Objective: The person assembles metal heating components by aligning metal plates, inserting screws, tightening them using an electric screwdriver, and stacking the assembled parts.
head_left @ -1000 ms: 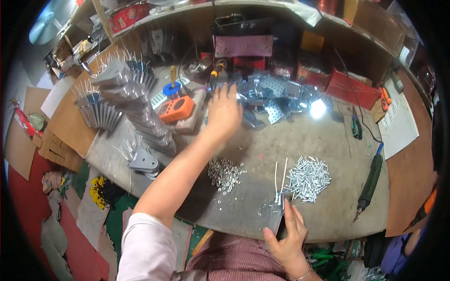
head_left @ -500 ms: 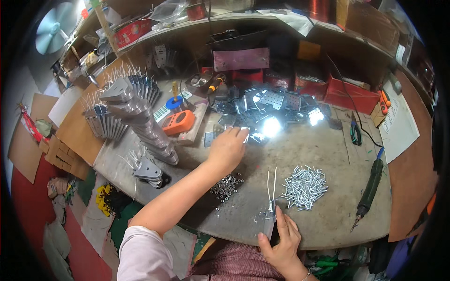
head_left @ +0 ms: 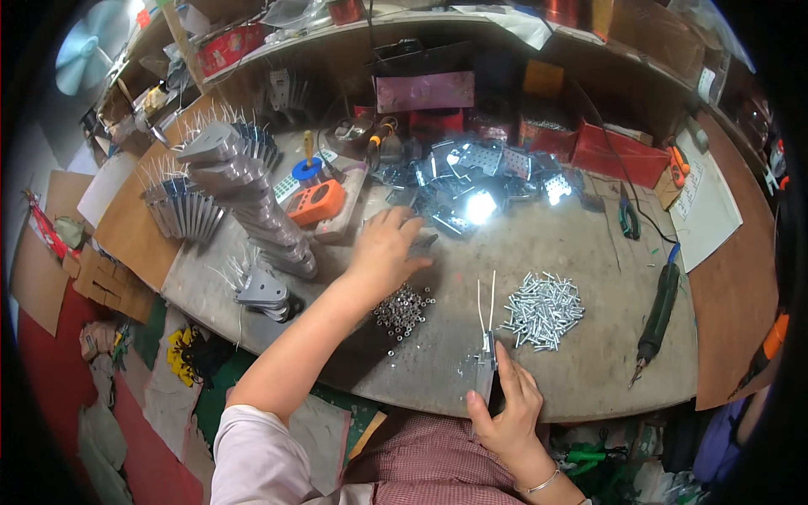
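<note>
My right hand (head_left: 512, 402), at the table's near edge, grips a flat metal plate (head_left: 485, 379) held on edge; two white wires stand up from its top. Over the table's middle, my left hand (head_left: 383, 252) has its fingers bent around a small dark metal piece (head_left: 423, 242), mostly hidden by the hand. Beyond it lies a heap of shiny perforated metal plates (head_left: 481, 160). Small nuts (head_left: 402, 310) are piled below my left wrist. A mound of silver screws (head_left: 544, 311) lies to the right of the wired plate.
Stacked metal brackets (head_left: 282, 240) rise at left, near wired plates (head_left: 181, 210). An orange meter (head_left: 316, 202) sits behind them. On the right are an electric screwdriver (head_left: 659, 324) with a cord, green-handled pliers (head_left: 629, 217) and a red box (head_left: 619, 156).
My left hand has drawn back from the plate heap, toward me and slightly left, with a dark metal piece showing at its fingers. My right hand keeps its grip. The view has shifted slightly.
</note>
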A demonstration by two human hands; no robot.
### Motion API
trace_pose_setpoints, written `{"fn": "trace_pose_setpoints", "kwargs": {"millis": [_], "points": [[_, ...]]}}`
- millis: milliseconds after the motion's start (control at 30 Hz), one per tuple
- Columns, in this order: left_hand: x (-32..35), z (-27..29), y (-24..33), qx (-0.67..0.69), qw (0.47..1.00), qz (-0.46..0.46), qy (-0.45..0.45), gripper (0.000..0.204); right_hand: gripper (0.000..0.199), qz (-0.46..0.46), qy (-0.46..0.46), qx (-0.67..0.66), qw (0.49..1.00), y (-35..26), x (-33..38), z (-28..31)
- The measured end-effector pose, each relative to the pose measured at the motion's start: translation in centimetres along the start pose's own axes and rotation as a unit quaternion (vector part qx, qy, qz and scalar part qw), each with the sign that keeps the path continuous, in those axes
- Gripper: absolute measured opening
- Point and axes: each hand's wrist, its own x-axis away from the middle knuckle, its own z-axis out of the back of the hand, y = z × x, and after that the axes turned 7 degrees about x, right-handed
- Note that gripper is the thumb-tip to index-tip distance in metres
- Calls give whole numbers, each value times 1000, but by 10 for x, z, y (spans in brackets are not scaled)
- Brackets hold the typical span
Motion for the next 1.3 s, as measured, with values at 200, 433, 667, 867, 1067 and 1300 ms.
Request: {"fn": "trace_pose_setpoints", "kwargs": {"millis": [200,433,667,867,1067,1300], "points": [[8,10,-4,45,994,-88,44,16,64,-2,6,7,1000,0,1,-1],[1,-15,-1,-14,998,59,-19,15,64,0,10,8,1000,-2,1,-2],[-22,-11,12,54,998,29,13,12,63,-3,24,14,1000,-1,5,-1],[-26,13,28,141,988,40,43,13,66,12,19,10,1000,-3,5,1],[60,26,74,275,957,72,50,19,69,-10,-16,8,1000,-3,6,-2],[91,2,83,247,960,65,110,20,68,-11,-73,-50,996,-18,7,-18]]}}
